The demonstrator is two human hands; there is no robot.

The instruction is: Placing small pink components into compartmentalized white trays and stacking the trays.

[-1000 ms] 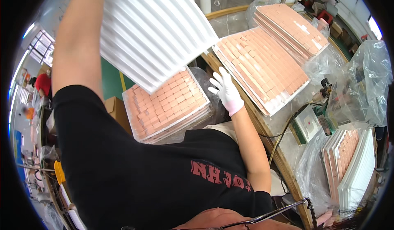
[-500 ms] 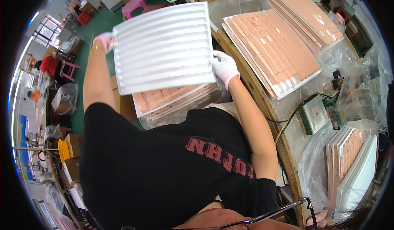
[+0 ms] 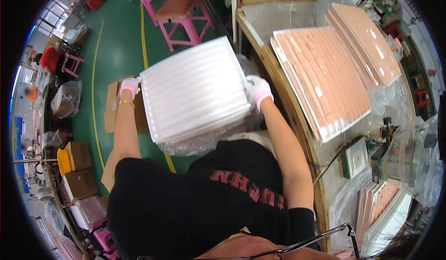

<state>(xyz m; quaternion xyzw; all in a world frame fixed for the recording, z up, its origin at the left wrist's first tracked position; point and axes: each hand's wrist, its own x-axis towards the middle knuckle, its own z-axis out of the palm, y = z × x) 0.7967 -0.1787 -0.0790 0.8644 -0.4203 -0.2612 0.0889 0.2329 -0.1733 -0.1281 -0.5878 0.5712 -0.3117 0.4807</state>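
Note:
A white ribbed tray [image 3: 195,90] lies in front of me, slightly blurred, its grooves running across from left to right. My left hand [image 3: 130,86], in a white glove with a pink cuff, is closed on its left edge. The opposite edge is gripped by my right hand [image 3: 258,91], gloved the same way; its fingertips are partly hidden. Under the tray, edges of a stack show at the near side, with crumpled clear plastic film [image 3: 190,146] around it. The stack's top is covered by the tray.
On the wood-edged bench [image 3: 278,81] at right, trays of peach-coloured strips [image 3: 320,81] lie beside another such stack [image 3: 364,44]. More trays [image 3: 378,204] lean near the lower right. A pink stool [image 3: 183,28] stands ahead; cardboard [image 3: 111,107] lies left. A person in red [image 3: 50,60] is far left.
Both hands have brought the white tray down and nearer, over the stack. The peach strips that showed beneath it are now covered. My view has shifted, showing more floor and the stool.

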